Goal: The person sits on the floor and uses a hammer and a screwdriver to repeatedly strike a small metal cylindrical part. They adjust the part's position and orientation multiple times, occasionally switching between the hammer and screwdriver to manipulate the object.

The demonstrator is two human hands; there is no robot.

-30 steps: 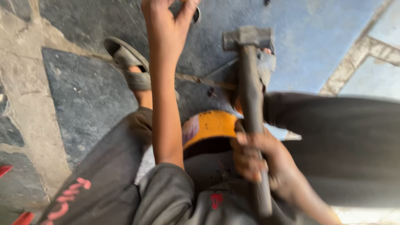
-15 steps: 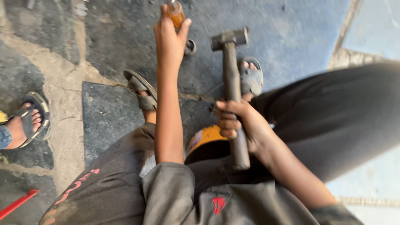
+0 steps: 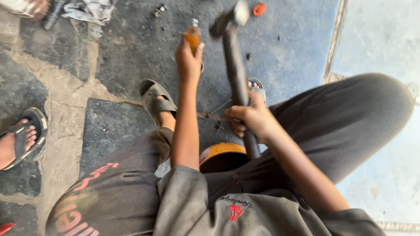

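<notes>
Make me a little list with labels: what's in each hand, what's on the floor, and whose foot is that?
left hand: holds a small orange bottle upright
right hand: grips a hammer by its handle, head up
floor: dark stone slabs, orange cap, crumpled rag
feet: grey sandals on the person
other foot: another person's, in a sandal, at the left edge

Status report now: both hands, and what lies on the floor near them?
Left hand grips small amber bottle. Right hand grips hammer. Orange cap beyond.

Dull metal hammer head (image 3: 236, 13) on a dark matt handle; rough, stained stone floor (image 3: 127, 48).
</notes>
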